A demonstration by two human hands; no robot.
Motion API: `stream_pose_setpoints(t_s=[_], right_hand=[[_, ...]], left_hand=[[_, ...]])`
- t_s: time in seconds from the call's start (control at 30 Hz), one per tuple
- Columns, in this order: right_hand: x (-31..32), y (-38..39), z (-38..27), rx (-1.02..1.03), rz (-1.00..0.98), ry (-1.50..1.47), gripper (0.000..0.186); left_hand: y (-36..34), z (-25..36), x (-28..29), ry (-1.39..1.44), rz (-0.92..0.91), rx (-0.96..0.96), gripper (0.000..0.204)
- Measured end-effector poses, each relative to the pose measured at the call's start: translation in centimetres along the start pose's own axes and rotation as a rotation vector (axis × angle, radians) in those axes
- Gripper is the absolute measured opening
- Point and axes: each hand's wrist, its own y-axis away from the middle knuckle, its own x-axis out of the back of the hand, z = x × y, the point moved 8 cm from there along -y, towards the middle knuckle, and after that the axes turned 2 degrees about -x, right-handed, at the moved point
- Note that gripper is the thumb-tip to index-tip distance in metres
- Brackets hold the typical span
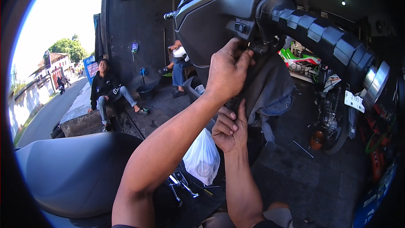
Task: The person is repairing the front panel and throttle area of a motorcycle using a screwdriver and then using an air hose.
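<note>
A scooter's black handlebar cover [211, 29] fills the upper middle, with a ribbed black grip [325, 33] reaching to the right. My left hand [230, 65] is up at the cover's underside, just below a small switch button [240, 27]. Its thumb and fingertips are pinched together beside a dark lever end; what lies between them is too small to tell. Lower down, my right hand [232, 131] has its fingers curled and one finger pointing up against a dark part. Whatever it holds is hidden. A dark grey cloth [270, 88] hangs right beside both hands.
The scooter's seat [80, 173] lies at lower left. A white plastic bag [202, 156] hangs below my hands, near metal wrenches [181, 183]. One person [105, 88] sits on a ledge; another sits farther back, partly hidden. A motorcycle [331, 118] stands at right.
</note>
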Motion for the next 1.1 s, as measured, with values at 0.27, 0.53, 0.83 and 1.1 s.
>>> stream_pose_setpoints(t_s=[0.27,0.53,0.83,1.1], right_hand=[[-0.9,-0.3,0.1,0.018,0.045,-0.057,0.049],[-0.6,-1.3,0.3,0.425,0.103,0.201,0.037],[-0.7,-0.7,0.6,-0.126,-0.280,0.074,0.034],[0.1,0.3,-1.5,0.307,0.149,0.205,0.035]], left_hand=[[-0.3,0.2,-0.4,-0.086,-0.145,0.064,0.027],[-0.3,0.0,-0.4,-0.054,-0.130,0.043,0.023],[-0.3,-0.2,-0.7,-0.029,-0.110,0.027,0.021],[-0.2,-0.1,-0.7,0.007,-0.096,0.047,0.020]])
